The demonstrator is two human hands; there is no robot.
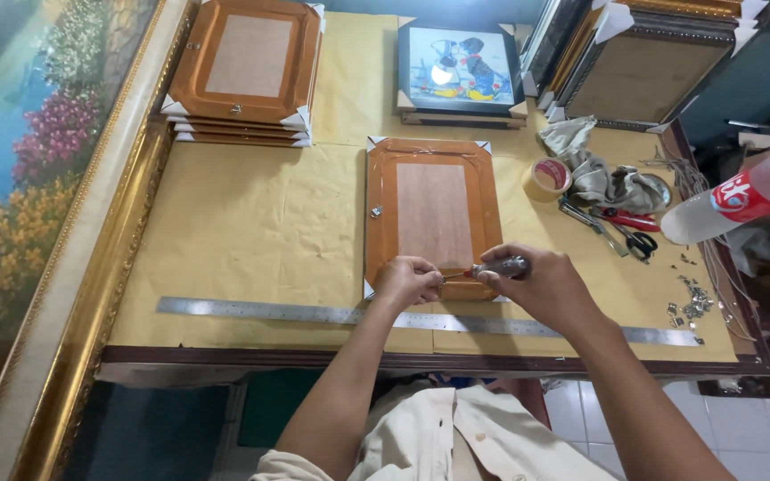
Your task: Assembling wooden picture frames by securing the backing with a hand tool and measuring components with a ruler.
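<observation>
Head view: a wooden picture frame (433, 216) lies back-up on the paper-covered table (251, 232), just above the middle of the picture. The right hand (541, 283) is closed around the handle of a screwdriver (492, 268), which lies nearly level with its tip pointing to 9 o'clock, at the frame's bottom edge. The left hand (407, 281) sits just at 9 o'clock of that tip, its fingers pinched together on the frame's lower rim; whether they hold something small there cannot be told. Both hands rest touching the frame.

A long steel ruler (314, 313) lies across the table at 6 o'clock of the frame, just beneath the hands. At 10 o'clock of the frame is a stack of frames (244, 76), also back-up, with white corner guards. At 12 o'clock a framed picture (459, 71) lies face-up. At 2 o'clock sits a roll of tape (547, 179), with a crumpled cloth (612, 181) beside it. At 3 o'clock lie scissors (632, 233) with red handles, and further out a plastic bottle (746, 194) on its side. At 4 o'clock a small heap of metal bits (693, 305) lies near the ruler's end. A large painting in a gold frame (91, 258) runs along the table's left side.
</observation>
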